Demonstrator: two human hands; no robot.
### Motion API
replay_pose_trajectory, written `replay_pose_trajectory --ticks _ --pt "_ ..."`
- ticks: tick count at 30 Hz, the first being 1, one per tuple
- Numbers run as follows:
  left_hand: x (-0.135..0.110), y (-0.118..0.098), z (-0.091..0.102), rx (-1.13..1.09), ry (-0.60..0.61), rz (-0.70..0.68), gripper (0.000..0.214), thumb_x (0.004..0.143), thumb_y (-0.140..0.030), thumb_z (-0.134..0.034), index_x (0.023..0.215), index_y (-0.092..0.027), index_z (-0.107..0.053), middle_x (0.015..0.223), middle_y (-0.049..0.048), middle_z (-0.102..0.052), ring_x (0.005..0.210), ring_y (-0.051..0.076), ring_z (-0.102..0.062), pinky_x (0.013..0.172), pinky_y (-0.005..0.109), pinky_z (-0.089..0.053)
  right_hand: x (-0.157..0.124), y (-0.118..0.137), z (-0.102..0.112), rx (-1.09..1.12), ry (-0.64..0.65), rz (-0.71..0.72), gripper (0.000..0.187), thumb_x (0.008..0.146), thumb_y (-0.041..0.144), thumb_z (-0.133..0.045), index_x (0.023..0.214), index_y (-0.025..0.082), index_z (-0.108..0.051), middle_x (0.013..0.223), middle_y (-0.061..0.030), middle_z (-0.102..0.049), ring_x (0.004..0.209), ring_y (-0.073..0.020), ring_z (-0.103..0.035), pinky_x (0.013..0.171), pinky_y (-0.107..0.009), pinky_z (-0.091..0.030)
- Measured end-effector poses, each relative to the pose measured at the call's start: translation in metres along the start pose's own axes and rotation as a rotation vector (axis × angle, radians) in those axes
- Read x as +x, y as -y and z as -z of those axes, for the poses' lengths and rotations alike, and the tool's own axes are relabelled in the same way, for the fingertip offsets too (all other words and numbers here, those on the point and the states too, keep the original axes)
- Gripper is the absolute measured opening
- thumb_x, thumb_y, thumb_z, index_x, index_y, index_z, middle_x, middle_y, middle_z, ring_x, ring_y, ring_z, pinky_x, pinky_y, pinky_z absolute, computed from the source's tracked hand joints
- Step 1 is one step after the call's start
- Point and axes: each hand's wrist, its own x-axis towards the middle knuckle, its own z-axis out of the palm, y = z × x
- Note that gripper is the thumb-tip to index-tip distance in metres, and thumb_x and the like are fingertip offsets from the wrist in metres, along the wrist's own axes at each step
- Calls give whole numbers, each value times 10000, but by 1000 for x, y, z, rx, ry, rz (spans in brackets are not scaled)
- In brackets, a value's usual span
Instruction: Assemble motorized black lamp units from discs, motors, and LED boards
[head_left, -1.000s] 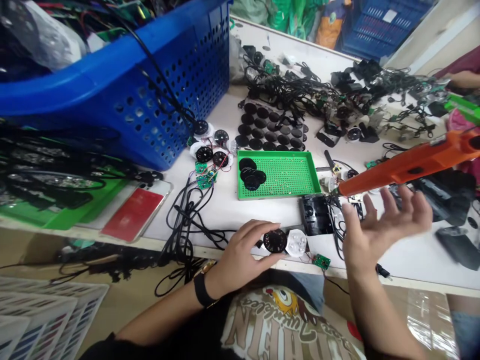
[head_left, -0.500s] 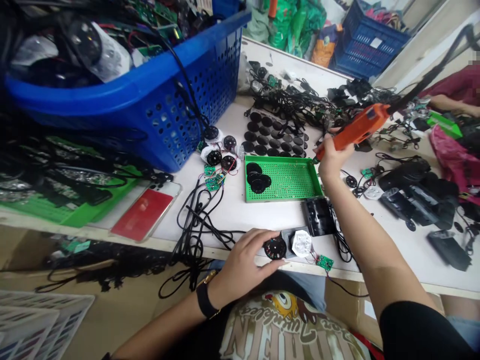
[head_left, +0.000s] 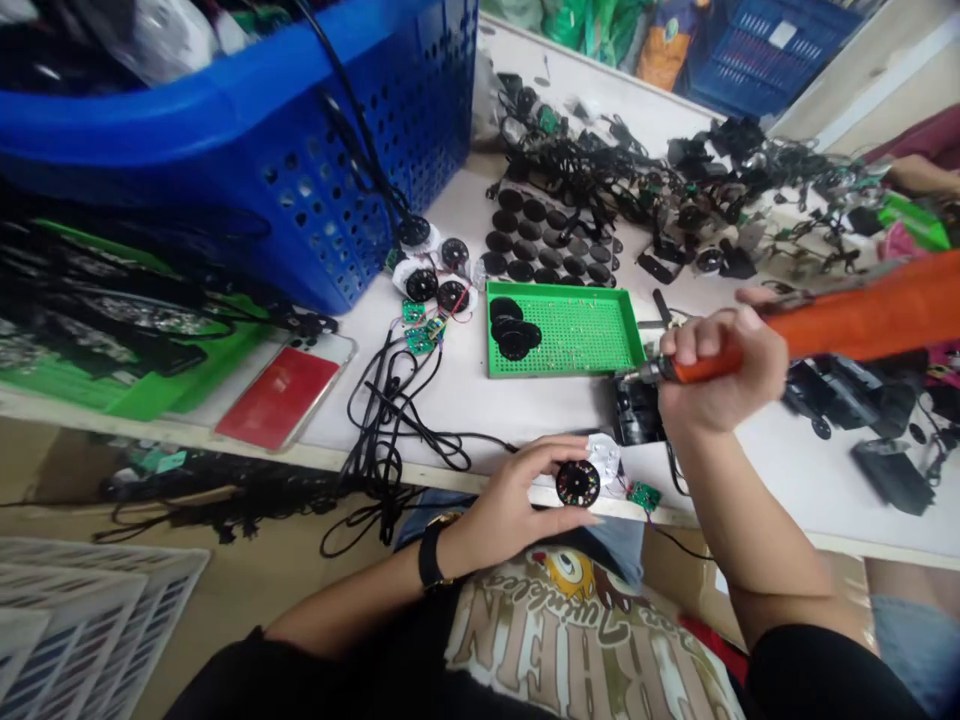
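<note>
Near the table's front edge, my left hand (head_left: 517,500) grips a small round black disc with coloured dots (head_left: 577,484) between thumb and fingers. A white round part (head_left: 603,458) touches it behind, and a green circuit board (head_left: 643,495) hangs on wires to the right. My right hand (head_left: 724,370) is wrapped round an orange electric screwdriver (head_left: 840,325), its tip pointing left. That tip is over a black plastic housing (head_left: 637,412), just below the corner of a green perforated tray (head_left: 564,372); whether it touches anything I cannot tell.
A large blue basket (head_left: 300,200) full of parts stands at the left. A red phone (head_left: 281,395) lies by the front edge, beside tangled black cables (head_left: 386,430). Rows of black discs (head_left: 540,240) and heaped parts (head_left: 645,165) fill the back. Another person's arm (head_left: 924,172) shows far right.
My right hand has brought the screwdriver from the tray's right corner down toward me and turned it nearly level. My left hand has shifted slightly right with the disc, and the view has tilted.
</note>
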Motion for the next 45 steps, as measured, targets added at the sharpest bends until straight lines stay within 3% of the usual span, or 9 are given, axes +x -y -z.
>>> replay_pose_trajectory --ticks 4,8,15,21,28,34,41,45 --pt "3 6 -18 -146 55 -34 510 836 -346 -861 1306 -267 -678 1466 125 -623 1373 266 -614 1136 454 -543 -58 38 14 72 34 46 112 816 333 -652 865 268 -575 494 116 -351 351 -90 -331 417 -246 -388" --pt "3 6 -25 -20 44 -110 521 843 -327 -852 1328 -296 -665 1449 118 -637 1370 262 -618 1173 506 -520 -80 44 33 88 38 112 156 835 280 -633 987 278 -669 499 106 -328 344 -115 -328 396 -273 -376" --pt "-3 -1 -26 330 44 -269 604 813 -331 -872 1363 -306 -624 1392 100 -676 1290 255 -672 1108 510 -575 -92 46 45 5 56 106 93 842 306 -633 927 304 -671 495 98 -295 345 -119 -306 401 -280 -374" --pt "-11 1 -31 518 48 -318 594 858 -308 -831 1399 -284 -587 1393 103 -662 1303 242 -660 1107 477 -578 -98 55 51 45 61 117 39 877 268 -618 867 285 -652 522 87 -290 375 -109 -369 441 -278 -437" --pt "-12 1 -36 569 82 -324 610 882 -348 -804 1437 -329 -552 1400 97 -658 1303 258 -654 1087 516 -579 -102 58 52 17 83 155 58 921 366 -641 919 318 -674 518 98 -293 361 -115 -329 425 -285 -435" --pt "-11 1 -38 606 85 -332 599 888 -333 -798 1432 -310 -546 1400 102 -656 1305 256 -648 1097 519 -565 -102 57 51 118 90 167 152 898 262 -627 1007 299 -726 513 92 -340 370 -124 -393 426 -285 -444" --pt "-10 0 -38 635 99 -331 590 901 -325 -784 1435 -302 -535 1400 108 -653 1309 266 -644 1089 525 -566 -104 55 55 122 117 137 9 897 295 -653 905 297 -650 524 93 -340 385 -120 -409 442 -280 -467" --pt "-9 -2 -38 647 103 -339 605 910 -324 -773 1458 -304 -517 1406 110 -651 1315 270 -639 1097 533 -558 -104 51 56 157 125 152 38 892 259 -641 897 290 -620 544 85 -384 409 -118 -428 467 -283 -479"
